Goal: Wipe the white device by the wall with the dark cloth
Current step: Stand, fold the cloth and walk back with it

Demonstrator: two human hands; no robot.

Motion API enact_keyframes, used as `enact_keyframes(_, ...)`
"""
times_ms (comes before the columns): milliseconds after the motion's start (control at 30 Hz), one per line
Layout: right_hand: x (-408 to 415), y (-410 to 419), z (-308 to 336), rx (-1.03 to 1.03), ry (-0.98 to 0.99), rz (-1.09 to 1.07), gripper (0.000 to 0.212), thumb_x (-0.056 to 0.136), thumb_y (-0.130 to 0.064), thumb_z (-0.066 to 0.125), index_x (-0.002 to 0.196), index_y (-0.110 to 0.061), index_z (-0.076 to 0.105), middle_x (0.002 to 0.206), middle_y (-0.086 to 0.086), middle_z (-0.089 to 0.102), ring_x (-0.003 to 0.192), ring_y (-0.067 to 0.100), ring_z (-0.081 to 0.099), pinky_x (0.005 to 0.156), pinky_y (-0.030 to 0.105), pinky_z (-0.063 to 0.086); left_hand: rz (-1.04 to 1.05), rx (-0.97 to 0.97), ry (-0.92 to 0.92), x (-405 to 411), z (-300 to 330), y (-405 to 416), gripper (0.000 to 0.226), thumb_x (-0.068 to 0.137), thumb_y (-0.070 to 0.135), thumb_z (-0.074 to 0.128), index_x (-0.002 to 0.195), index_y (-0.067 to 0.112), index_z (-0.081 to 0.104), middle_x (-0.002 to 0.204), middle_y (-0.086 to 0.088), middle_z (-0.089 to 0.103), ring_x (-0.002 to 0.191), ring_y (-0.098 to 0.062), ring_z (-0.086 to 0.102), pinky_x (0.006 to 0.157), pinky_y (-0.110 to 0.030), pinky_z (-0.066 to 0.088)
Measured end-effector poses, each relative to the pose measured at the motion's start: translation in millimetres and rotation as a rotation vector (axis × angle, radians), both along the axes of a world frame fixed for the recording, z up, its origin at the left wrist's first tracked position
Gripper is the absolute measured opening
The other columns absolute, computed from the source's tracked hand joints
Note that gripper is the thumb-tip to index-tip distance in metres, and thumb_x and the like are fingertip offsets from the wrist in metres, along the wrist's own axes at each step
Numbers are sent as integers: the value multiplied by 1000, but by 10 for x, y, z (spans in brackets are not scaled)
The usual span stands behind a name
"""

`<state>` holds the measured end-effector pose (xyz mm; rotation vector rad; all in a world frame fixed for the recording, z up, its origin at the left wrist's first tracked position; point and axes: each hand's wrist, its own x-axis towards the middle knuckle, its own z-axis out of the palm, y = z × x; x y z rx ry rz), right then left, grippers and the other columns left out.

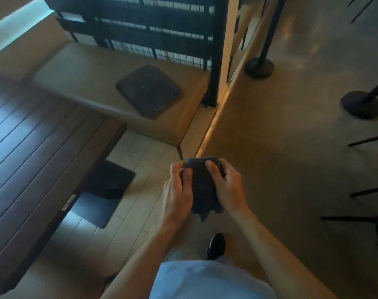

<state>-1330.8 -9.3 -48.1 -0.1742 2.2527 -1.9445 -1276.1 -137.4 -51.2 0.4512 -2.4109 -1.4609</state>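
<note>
I hold the dark cloth (202,186), folded into a thick pad, out in front of me at waist height, above the tiled floor (140,152). My left hand (179,190) grips its left edge, thumb laid on top; my right hand (227,186) curls round the right edge, thumb also on top. Ahead stands a tan bench (93,83) with a dark tray (148,90) on it, and a dark slatted table (33,152) to my left.

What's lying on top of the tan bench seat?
A dark square pad lies flat on the bench seat, near its right end. What the pad covers is hidden.
</note>
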Motion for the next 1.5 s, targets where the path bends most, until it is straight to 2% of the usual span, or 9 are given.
enact_keyframes(133, -557, 5, -12, 1, -1, 26, 20, 100, -36, 58, 101, -19, 69, 86, -7, 70, 80, 6, 66, 69, 16, 49, 25, -2, -8, -548, -6, 12, 11, 106, 34, 40, 112, 25, 45, 90, 3, 64, 75, -1, 63, 55, -15, 50)
enact_keyframes(233, -973, -35, -38, 12, 2, 42, 20, 99, -37, 58, 100, -20, 69, 85, -8, 69, 80, 5, 65, 69, 15, 48, 45, 5, -19, -939, -48, -19, 15, 104, 42, 37, 112, 31, 43, 94, 4, 64, 76, -6, 64, 58, -29, 58)
enact_keyframes(333, -1407, -100, -57, 3, 5, 44, 23, 98, -36, 58, 100, -17, 69, 84, -5, 69, 77, 0, 64, 66, 11, 45, 53, 9, -4, -1357, -95, -84, 8, 106, 38, 40, 110, 32, 43, 90, 4, 64, 73, -9, 64, 55, -41, 57)
enact_keyframes(600, -2731, -478, -127, 30, 12, 108, 19, 101, -33, 55, 101, -19, 66, 87, -8, 68, 80, 0, 64, 68, 10, 45, 62, 22, 40, -2618, -202, -448, 12, 107, 35, 38, 116, 28, 42, 96, 5, 64, 80, -13, 66, 60, -45, 59)
enact_keyframes(700, -3243, -714, -139, 37, 9, 143, 23, 101, -36, 53, 102, -17, 66, 88, -6, 68, 81, 2, 65, 69, 12, 46, 95, 1, 39, -3092, -187, -648, 8, 108, 34, 37, 114, 31, 41, 96, 8, 62, 80, -11, 64, 62, -41, 59)
enact_keyframes(867, -4038, -1092, -81, 49, 35, 216, 23, 101, -40, 52, 107, -22, 64, 97, -6, 68, 89, 7, 65, 75, 17, 50, 174, -50, 56, -3836, -95, -984, 6, 107, 24, 42, 110, 29, 44, 89, 12, 61, 79, -4, 62, 61, -16, 48)
enact_keyframes(1067, -4851, -1536, -74, 60, 94, 362, 23, 103, -39, 50, 107, -20, 62, 94, -4, 65, 85, 10, 63, 73, 17, 48, 294, -73, 31, -4513, -96, -1391, 9, 106, 34, 40, 113, 30, 43, 93, 10, 62, 80, -5, 62, 65, -30, 53)
enact_keyframes(1367, -5983, -2220, -208, 54, 121, 645, 22, 104, -35, 49, 105, -16, 59, 87, -11, 61, 78, 2, 62, 63, 11, 44, 535, -88, -5, -5351, -130, -1799, 12, 107, 28, 41, 117, 23, 46, 93, 19, 59, 82, 7, 61, 59, -12, 46)
enact_keyframes(1500, -6433, -2525, -322, 61, 97, 769, 24, 105, -37, 48, 106, -16, 58, 90, -8, 65, 80, 4, 64, 63, 21, 49, 662, -59, -55, -5704, -173, -1945, 14, 108, 25, 41, 119, 18, 47, 95, 15, 60, 82, 4, 62, 57, -14, 46)
